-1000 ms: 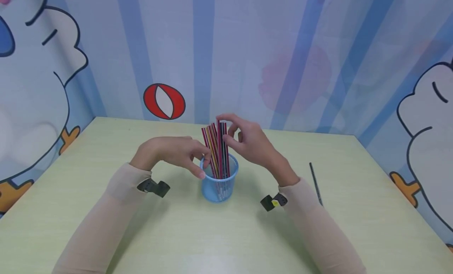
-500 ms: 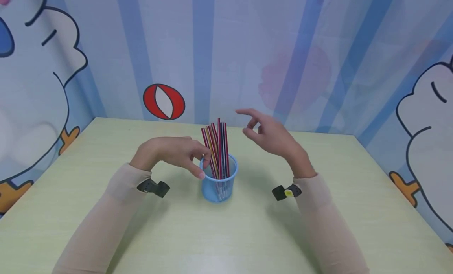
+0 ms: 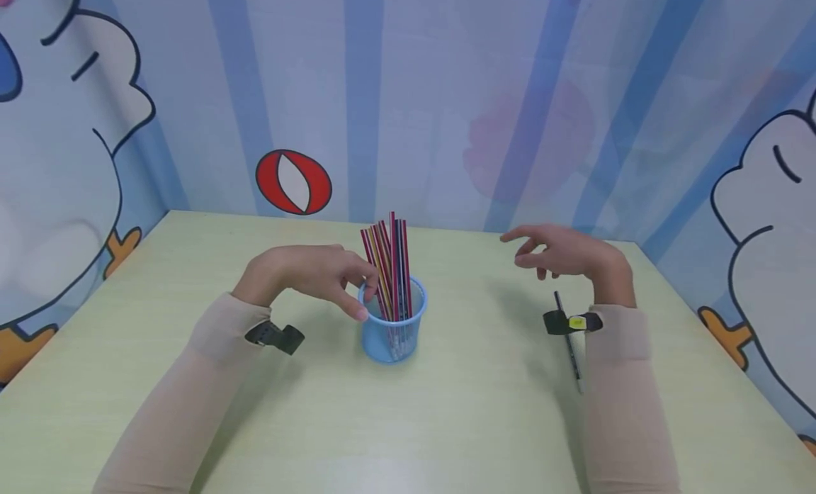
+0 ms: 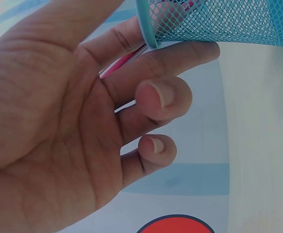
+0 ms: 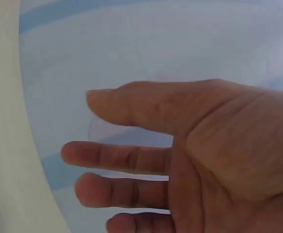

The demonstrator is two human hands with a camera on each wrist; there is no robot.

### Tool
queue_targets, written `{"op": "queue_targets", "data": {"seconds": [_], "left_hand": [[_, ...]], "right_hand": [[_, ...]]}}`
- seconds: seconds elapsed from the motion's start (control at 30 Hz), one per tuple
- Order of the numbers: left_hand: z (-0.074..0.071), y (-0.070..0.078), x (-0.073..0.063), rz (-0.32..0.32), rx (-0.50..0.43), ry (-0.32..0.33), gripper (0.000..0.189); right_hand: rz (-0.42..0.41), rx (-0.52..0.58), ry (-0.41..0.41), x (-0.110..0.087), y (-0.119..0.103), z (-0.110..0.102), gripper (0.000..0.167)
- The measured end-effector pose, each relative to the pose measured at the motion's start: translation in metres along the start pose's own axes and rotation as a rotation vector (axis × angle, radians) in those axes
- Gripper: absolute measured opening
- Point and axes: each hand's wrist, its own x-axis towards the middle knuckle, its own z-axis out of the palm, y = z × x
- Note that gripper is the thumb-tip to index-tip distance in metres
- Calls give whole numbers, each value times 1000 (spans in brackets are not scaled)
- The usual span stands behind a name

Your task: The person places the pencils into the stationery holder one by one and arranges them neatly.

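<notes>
A light-blue mesh pen holder [image 3: 389, 344] stands upright on the table, holding several thin pencils [image 3: 399, 264], mostly dark red with some yellow and black, that lean in a bunch. My left hand [image 3: 312, 273] grips its rim at the left. In the left wrist view, one finger shows behind the mesh of the pen holder [image 4: 214, 22] and another lies along its outside. My right hand [image 3: 564, 251] hovers over the table's right part, holding nothing. Its fingers are relaxed in the right wrist view. Below that hand lies a single dark pencil [image 3: 573, 359], partly covered by the wrist camera.
The pale table [image 3: 459, 423] reaches back to a blue striped backdrop [image 3: 421, 111] with cartoon figures and a red and white ball print [image 3: 268, 182]. Small black wrist cameras [image 3: 292, 339] hang from both straps.
My right hand has left the pencil tops and swung right, over the dark pencil. My left hand has stayed at the pen holder's rim; the bunch of pencils stands as before.
</notes>
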Motion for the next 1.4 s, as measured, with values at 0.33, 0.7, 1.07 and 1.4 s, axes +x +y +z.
{"op": "queue_targets", "data": {"seconds": [0.33,0.7,1.07,1.4], "left_hand": [[-1,-2,1,11,-3,-2,26],[-1,-1,1,14,-11,-6,26],[0,-2,0,-8,-22,0,25],[0,-1,0,0,-29,-6,28]], "right_hand": [[210,37,-142,-5,59,-2,52],[323,157,-147,2,97,14,45],[301,52,-167,19,75,27,30],[215,-13,-203,45,46,43,22]]}}
